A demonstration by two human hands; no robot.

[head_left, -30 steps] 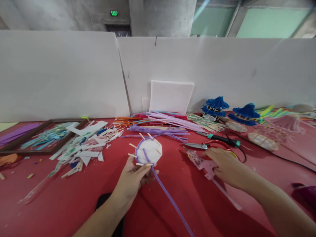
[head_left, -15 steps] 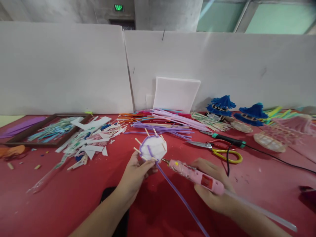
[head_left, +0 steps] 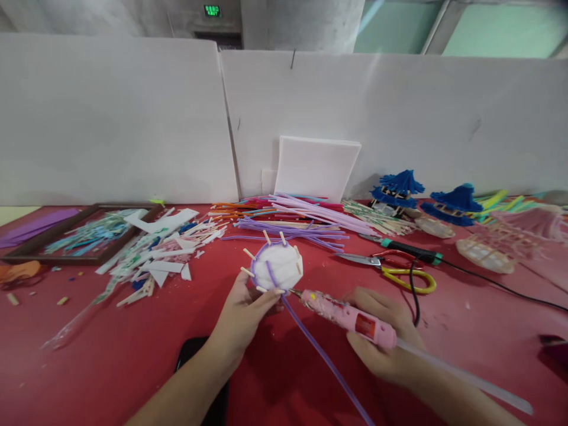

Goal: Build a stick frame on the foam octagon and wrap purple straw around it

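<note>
Between the thumb and fingers of my left hand [head_left: 248, 310] is a small round white craft piece [head_left: 284, 266], with short wooden sticks around its edge. A purple pipe cleaner [head_left: 326, 358] runs along its left rim, and the long tail hangs down to the lower right. My right hand [head_left: 384, 328] is wrapped around a pink hot glue gun [head_left: 348, 316] with a clear glue stick [head_left: 470, 378] sticking out of its back. The nozzle points left, at the lower right edge of the white piece by my left thumb; whether it touches is hard to see.
Behind the hands lie purple pipe cleaners [head_left: 293, 231] and scissors [head_left: 399, 275] with yellow and red handles. A green-and-black corded tool [head_left: 412, 251] rests beside them. Paper scraps [head_left: 164, 266] and a brown frame [head_left: 57, 258] are at left, blue roofed models [head_left: 399, 186] at right, a phone [head_left: 217, 396] below.
The white piece has tilted slightly in my left hand. The glue gun has shifted a little left along with the right hand, its nozzle staying by the piece's lower edge.
</note>
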